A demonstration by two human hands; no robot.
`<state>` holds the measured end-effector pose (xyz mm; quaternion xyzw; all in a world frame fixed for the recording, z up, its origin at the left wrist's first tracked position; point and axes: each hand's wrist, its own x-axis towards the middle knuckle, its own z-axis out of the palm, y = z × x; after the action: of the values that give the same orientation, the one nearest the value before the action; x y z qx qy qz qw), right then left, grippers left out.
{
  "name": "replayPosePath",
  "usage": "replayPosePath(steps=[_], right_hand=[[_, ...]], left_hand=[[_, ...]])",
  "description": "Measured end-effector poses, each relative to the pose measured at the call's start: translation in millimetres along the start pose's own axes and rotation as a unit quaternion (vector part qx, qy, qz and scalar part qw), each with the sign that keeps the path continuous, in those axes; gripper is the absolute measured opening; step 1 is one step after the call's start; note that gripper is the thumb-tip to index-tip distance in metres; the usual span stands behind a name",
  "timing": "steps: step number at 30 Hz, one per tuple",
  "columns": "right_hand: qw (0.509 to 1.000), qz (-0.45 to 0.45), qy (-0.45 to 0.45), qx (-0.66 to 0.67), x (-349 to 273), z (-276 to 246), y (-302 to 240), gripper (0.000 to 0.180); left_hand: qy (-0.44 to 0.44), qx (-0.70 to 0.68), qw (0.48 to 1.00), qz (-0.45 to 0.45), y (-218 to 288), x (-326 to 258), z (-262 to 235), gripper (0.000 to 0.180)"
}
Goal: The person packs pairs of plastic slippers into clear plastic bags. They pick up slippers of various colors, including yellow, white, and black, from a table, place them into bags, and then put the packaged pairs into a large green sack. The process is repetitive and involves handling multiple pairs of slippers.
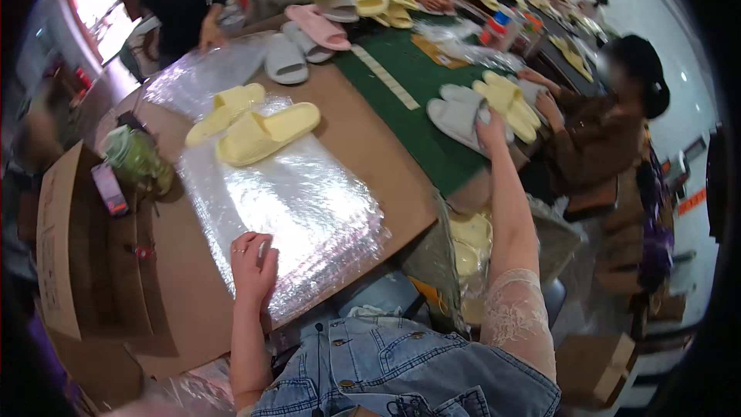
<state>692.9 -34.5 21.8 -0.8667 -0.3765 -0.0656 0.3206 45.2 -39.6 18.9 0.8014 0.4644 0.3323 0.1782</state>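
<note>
My right hand (pixel 491 133) reaches far across to the right, its fingers closed on the edge of a grey slipper (pixel 457 117) that lies on the green table top. Beside it are yellow slippers (pixel 511 105), close to a co-worker's hands. My left hand (pixel 253 262) rests on a stack of clear plastic bags (pixel 309 208), fingers loosely bent and apart, holding nothing. On top of that stack sits a yellow slipper (pixel 270 136), its sole toward me. Another yellow slipper (pixel 225 113) lies just behind it.
An open cardboard box (pixel 65 262) stands at the left, near a phone (pixel 109 189) and a green plastic bag (pixel 139 158). Grey slippers (pixel 287 60) and a pink slipper (pixel 318 27) lie farther back. A co-worker (pixel 594 131) sits at the right; another person (pixel 181 8) stands at the far left.
</note>
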Motion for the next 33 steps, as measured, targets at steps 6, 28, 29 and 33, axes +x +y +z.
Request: replayPosePath(steps=[6, 28, 29, 33], right_hand=[[0.990, 0.016, -0.088, -0.106, 11.3, 34.8, -28.7, 0.032], [0.993, -0.106, -0.049, 0.020, -206.1, -16.9, -126.5, 0.034], [0.992, -0.109, -0.047, 0.030, -210.2, -18.4, -125.1, 0.034], [0.986, -0.123, -0.026, 0.108, -226.0, -22.5, -124.0, 0.033]], left_hand=[[0.011, -0.012, 1.000, -0.005, 2.6, 1.5, -4.2, 0.026], [-0.100, 0.040, 0.991, 0.081, 5.3, -1.1, -6.6, 0.054], [-0.087, 0.030, 0.992, 0.081, 3.2, -1.3, -5.7, 0.049], [-0.031, 0.002, 0.995, 0.098, -0.1, -1.4, -4.5, 0.031]])
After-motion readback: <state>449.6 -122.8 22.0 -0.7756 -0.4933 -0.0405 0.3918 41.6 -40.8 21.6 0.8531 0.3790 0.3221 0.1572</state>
